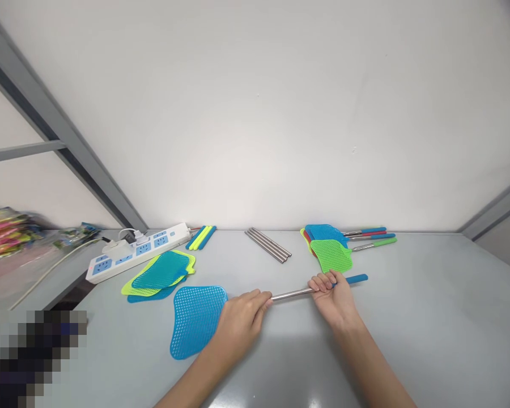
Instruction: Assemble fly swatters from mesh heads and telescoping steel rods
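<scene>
A blue fly swatter (198, 320) with a metal rod and blue handle lies across both my hands, just above the grey table. My left hand (243, 320) is wrapped round the joint where the mesh head meets the rod, hiding that joint. Farther right, my right hand (332, 294) grips the swatter where the rod enters the blue handle, palm turned up and fingers curled. The handle's end sticks out to the right. Behind my right hand lies a pile of whole fly swatters (332, 256) in green, blue, red and yellow.
Several metal rods (267, 245) lie near the wall. Loose swatter heads (159, 275) are stacked at left, with blue and yellow handle grips (201, 238) behind. A white power strip (138, 253) with plugs stands along the left edge. Bagged colourful items (8, 235) sit beyond; a pixelated patch covers the lower left.
</scene>
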Action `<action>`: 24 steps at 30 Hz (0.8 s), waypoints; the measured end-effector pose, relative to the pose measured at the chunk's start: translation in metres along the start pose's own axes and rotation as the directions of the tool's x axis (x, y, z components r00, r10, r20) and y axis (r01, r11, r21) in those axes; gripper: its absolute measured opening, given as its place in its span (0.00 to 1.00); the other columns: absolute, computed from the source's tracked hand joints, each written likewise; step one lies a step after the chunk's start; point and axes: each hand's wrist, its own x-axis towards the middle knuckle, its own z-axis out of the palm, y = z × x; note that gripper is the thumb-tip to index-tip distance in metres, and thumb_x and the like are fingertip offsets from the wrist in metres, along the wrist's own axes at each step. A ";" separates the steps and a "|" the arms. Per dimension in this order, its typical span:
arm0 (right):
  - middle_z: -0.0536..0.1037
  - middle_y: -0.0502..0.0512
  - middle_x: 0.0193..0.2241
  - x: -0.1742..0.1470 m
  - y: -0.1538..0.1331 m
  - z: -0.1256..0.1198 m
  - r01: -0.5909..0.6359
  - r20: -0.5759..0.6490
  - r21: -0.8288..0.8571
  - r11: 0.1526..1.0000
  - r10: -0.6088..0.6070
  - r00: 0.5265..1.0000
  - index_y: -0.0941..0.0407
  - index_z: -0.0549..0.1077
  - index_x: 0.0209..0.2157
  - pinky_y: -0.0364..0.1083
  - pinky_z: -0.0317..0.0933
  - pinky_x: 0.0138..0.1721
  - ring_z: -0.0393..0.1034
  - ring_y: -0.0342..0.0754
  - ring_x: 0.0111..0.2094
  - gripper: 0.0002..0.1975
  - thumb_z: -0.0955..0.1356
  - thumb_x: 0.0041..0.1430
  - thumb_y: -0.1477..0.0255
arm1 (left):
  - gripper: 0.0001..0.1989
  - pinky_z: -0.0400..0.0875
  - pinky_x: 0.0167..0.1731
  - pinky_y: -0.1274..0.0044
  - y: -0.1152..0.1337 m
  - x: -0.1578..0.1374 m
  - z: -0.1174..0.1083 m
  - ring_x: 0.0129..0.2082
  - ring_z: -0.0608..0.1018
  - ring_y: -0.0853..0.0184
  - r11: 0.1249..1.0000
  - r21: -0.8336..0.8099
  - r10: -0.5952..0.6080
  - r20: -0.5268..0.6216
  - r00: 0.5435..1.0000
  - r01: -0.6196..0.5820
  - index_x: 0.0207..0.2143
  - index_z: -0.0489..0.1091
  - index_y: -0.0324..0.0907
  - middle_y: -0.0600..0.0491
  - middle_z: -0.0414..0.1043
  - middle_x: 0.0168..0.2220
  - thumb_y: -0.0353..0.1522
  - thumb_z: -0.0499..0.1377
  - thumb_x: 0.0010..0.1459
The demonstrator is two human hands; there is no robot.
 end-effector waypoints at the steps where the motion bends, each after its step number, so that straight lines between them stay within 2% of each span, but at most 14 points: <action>1: 0.47 0.42 0.10 -0.001 0.000 0.000 0.000 -0.004 0.003 1.000 0.000 1.000 0.55 0.45 0.16 0.40 0.43 0.15 0.43 0.37 0.12 0.14 0.56 0.51 0.75 | 0.16 0.56 0.26 0.79 0.001 0.000 0.000 0.31 0.72 0.69 1.000 -0.004 0.000 0.006 1.000 0.000 0.35 0.65 0.46 0.56 0.70 0.29 0.35 0.38 0.60; 6: 0.44 0.40 0.10 -0.003 0.004 0.001 0.082 0.002 -0.026 0.996 -0.082 0.997 0.55 0.45 0.16 0.40 0.39 0.14 0.39 0.37 0.12 0.14 0.57 0.51 0.75 | 0.16 0.53 0.23 0.79 0.007 -0.003 0.001 0.27 0.72 0.69 0.998 0.043 -0.051 0.058 0.997 0.048 0.29 0.62 0.44 0.56 0.69 0.26 0.34 0.37 0.61; 14: 0.41 0.39 0.10 -0.006 0.008 -0.002 0.162 0.045 -0.049 0.986 -0.160 0.986 0.55 0.45 0.16 0.40 0.36 0.13 0.35 0.37 0.12 0.16 0.58 0.52 0.72 | 0.15 0.52 0.21 0.78 0.013 -0.004 0.001 0.25 0.72 0.69 0.993 0.081 -0.093 0.143 0.985 0.082 0.30 0.62 0.44 0.56 0.69 0.24 0.33 0.37 0.60; 18: 0.41 0.39 0.10 -0.011 0.010 0.000 0.170 0.050 -0.016 0.985 -0.169 0.984 0.55 0.45 0.16 0.40 0.36 0.12 0.35 0.37 0.12 0.17 0.59 0.52 0.70 | 0.16 0.51 0.21 0.78 0.013 -0.004 -0.002 0.25 0.72 0.68 0.994 0.074 -0.088 0.147 0.985 0.077 0.29 0.62 0.44 0.56 0.69 0.23 0.33 0.37 0.61; 24: 0.41 0.40 0.10 -0.016 0.014 0.000 0.229 0.123 -0.044 0.973 -0.222 0.967 0.55 0.44 0.16 0.41 0.35 0.13 0.34 0.37 0.12 0.18 0.59 0.52 0.69 | 0.18 0.50 0.20 0.79 0.009 -0.005 -0.002 0.21 0.70 0.69 0.997 0.027 -0.071 0.118 0.990 0.068 0.26 0.60 0.43 0.57 0.67 0.21 0.35 0.36 0.61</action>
